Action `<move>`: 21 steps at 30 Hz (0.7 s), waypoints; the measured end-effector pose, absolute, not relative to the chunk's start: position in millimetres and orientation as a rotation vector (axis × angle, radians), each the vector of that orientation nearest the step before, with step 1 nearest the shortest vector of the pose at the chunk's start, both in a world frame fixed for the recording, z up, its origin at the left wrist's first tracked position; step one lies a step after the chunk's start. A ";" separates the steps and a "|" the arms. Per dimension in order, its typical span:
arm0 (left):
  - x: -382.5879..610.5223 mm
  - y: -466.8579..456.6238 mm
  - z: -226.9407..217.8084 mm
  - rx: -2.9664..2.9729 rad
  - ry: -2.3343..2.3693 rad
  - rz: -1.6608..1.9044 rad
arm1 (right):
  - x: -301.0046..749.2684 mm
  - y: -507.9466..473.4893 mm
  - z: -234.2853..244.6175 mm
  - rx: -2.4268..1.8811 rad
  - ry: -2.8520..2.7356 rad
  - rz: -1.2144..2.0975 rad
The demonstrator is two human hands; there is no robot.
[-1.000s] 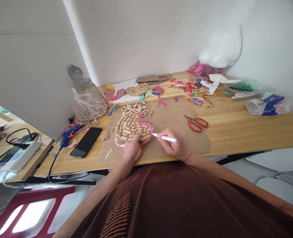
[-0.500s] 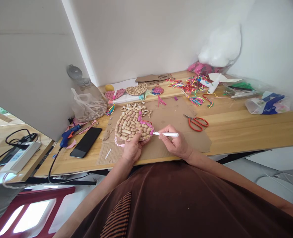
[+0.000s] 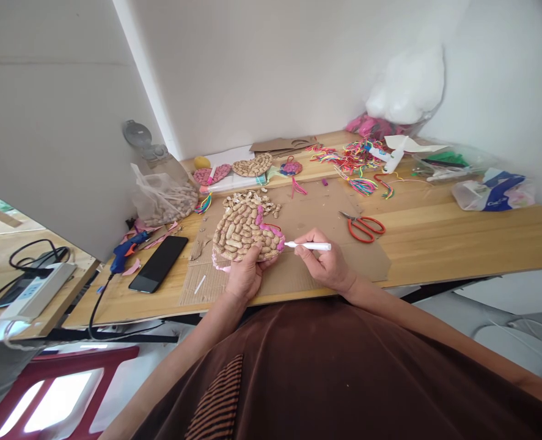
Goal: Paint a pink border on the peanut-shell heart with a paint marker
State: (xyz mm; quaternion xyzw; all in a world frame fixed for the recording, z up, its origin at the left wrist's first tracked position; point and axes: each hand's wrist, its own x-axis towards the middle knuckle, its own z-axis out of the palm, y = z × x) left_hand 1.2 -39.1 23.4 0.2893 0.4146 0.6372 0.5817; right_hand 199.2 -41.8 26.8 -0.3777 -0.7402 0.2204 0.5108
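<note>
My left hand [image 3: 247, 274] grips the lower edge of a heart-shaped peanut craft [image 3: 238, 231], thumb on top and fingers beneath. Whole peanuts cover its face, and those along the upper right edge are coloured pink. In my right hand [image 3: 324, 260] is a white marker pen [image 3: 314, 245], its tip at the craft's pink right edge; whether it touches cannot be told. Loose peanut shells [image 3: 247, 198] lie just behind the craft. Under both hands spreads a cardboard sheet [image 3: 316, 211].
Red-handled scissors [image 3: 366, 228] lie right of my right hand. To the left are a black phone [image 3: 159, 264], a blue glue gun [image 3: 128, 249] and a bag of peanuts [image 3: 167, 198]. Colourful cords [image 3: 355, 159] and finished-looking peanut pieces [image 3: 253, 164] sit at the back.
The marker tip has shifted very slightly up and right along the craft's edge. My left hand and the craft stay almost where they were.
</note>
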 end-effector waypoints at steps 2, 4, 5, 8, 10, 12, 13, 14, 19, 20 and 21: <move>1.4 -39.1 23.7 0.672 0.966 1.487 | 199.9 -41.4 25.7 -0.894 -1.775 0.552; 1.6 -38.9 24.2 0.670 0.963 1.481 | 199.9 -41.6 25.8 -0.876 -1.781 0.587; 1.7 -38.8 24.5 0.669 0.961 1.477 | 199.7 -41.8 26.2 -0.870 -1.784 0.600; 1.8 -38.7 25.2 0.669 0.957 1.468 | 199.2 -41.6 27.4 -0.889 -1.780 0.601; 1.7 -38.8 25.3 0.677 0.958 1.470 | 199.4 -41.0 27.6 -0.916 -1.767 0.585; 1.5 -38.9 25.2 0.681 0.965 1.477 | 199.8 -40.4 27.4 -0.924 -1.750 0.585; 1.5 -38.9 25.1 0.681 0.968 1.480 | 200.0 -40.2 27.5 -0.918 -1.746 0.597; 1.4 -39.0 25.0 0.681 0.970 1.482 | 200.1 -40.2 27.6 -0.907 -1.745 0.612; 1.2 -39.0 24.7 0.678 0.963 1.480 | 199.1 -41.6 29.2 -0.897 -1.762 0.604; 1.1 -39.0 24.7 0.674 0.965 1.482 | 198.9 -41.9 29.3 -0.909 -1.761 0.586; 0.9 -39.0 24.8 0.669 0.968 1.482 | 198.8 -42.2 29.2 -0.920 -1.755 0.573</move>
